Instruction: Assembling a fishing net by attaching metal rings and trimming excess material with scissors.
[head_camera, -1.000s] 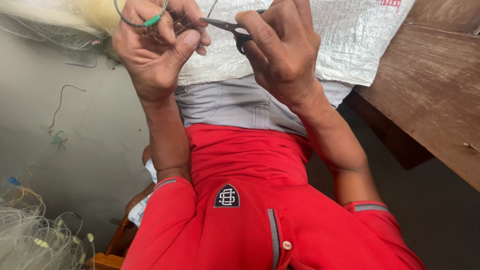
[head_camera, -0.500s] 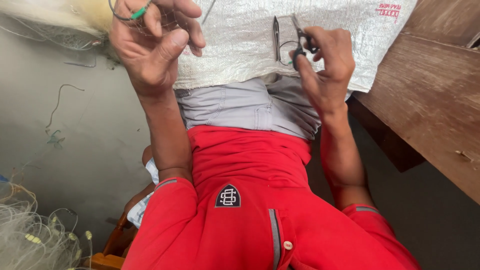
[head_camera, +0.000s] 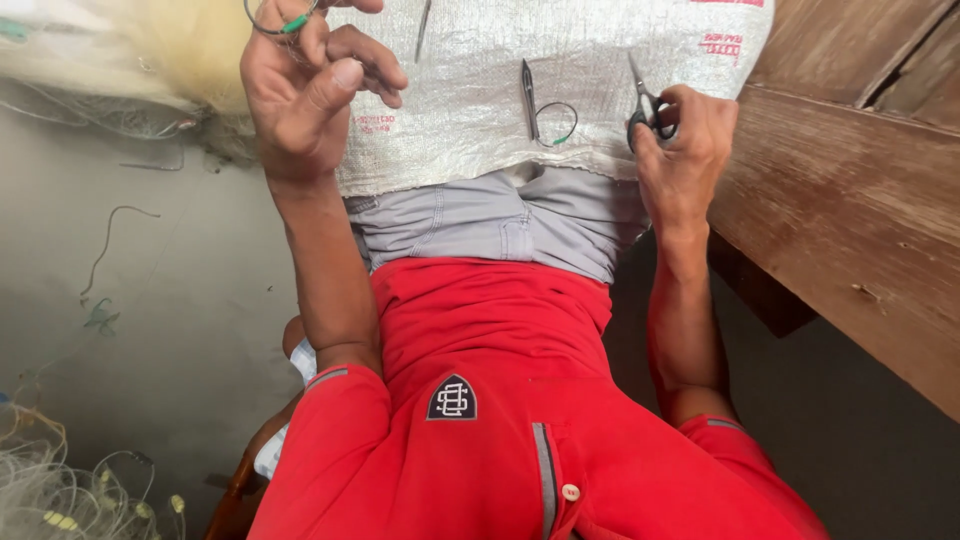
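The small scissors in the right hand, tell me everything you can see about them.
The scissors are small, with thin silvery metal blades and dark looped handles. The blades point up and slightly left, close together, ending in a fine tip. The right hand grips the handles, with its fingers through or around the loops, so the handles are partly hidden. The blades lie over the white woven sack spread on the lap, just right of a dark slim tool resting there.

left hand (head_camera: 305, 95) pinching wire loop (head_camera: 280, 20), right hand (head_camera: 680, 150) holding scissors (head_camera: 645, 105)
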